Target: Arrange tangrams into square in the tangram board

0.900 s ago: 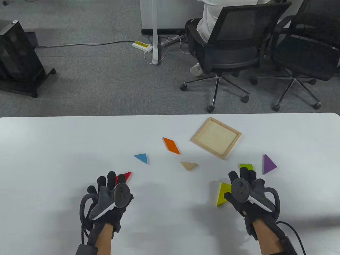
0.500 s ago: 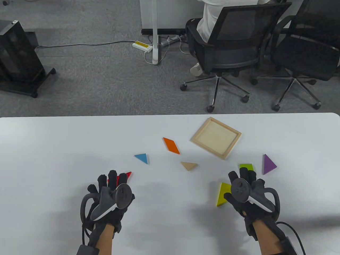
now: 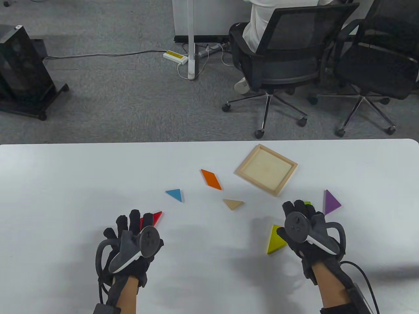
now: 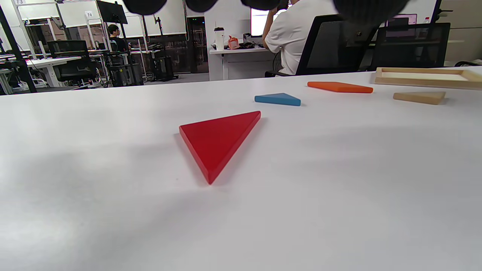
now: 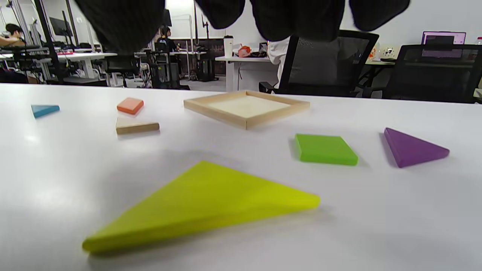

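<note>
The wooden tangram board point(image 3: 265, 169) lies empty at the table's far right-centre; it also shows as board point(image 5: 245, 107). Loose pieces lie around it: orange parallelogram point(image 3: 211, 179), blue triangle point(image 3: 174, 194), wooden triangle point(image 3: 233, 204), purple triangle point(image 3: 331, 202), green square point(image 5: 324, 149), yellow-green triangle point(image 3: 275, 239) and red triangle point(image 4: 218, 138). My left hand point(image 3: 132, 230) hovers over the red triangle with fingers spread, holding nothing. My right hand point(image 3: 301, 220) hovers above the yellow-green triangle and green square, fingers extended and empty.
Beyond the table's far edge stand two black office chairs point(image 3: 288, 59), one with a seated person in white. A power strip point(image 3: 175, 56) and cable lie on the grey carpet, and a black unit point(image 3: 23, 72) stands at far left.
My right hand has moved forward, now covering most of the green square. My left hand has shifted slightly left and back over the red triangle. No piece has moved.
</note>
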The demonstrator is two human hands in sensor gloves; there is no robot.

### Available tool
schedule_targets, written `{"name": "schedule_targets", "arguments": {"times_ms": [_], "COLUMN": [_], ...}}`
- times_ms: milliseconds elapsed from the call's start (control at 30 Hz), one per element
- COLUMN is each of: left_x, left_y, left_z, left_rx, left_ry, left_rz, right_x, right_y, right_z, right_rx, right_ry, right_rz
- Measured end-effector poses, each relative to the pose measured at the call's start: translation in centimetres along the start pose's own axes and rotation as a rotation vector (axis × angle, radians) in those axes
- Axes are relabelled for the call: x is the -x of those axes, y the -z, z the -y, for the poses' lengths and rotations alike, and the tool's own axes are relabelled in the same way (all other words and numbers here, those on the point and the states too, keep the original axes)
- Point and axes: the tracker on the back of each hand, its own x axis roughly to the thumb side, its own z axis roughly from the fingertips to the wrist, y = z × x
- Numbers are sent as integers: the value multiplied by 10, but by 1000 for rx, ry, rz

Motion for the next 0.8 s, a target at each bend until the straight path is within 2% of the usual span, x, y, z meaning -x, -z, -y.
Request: {"name": "schedule_targets", "arguments": {"times_ms": [467, 633, 800], "left_x": [3, 10, 12], "left_y": [2, 3, 4], "left_z": [8, 13, 17], "left_rx": [19, 38, 50], "left_ry": [5, -38, -59], "left_rz": [-21, -43, -60], "right_x": [-15, -21, -27], "right_y": [58, 83, 111], "right_z": [36, 37, 26], "right_rx": [21, -7, -56], "right_ry": [51, 90, 141], "right_rz": [-2, -22, -60]}}
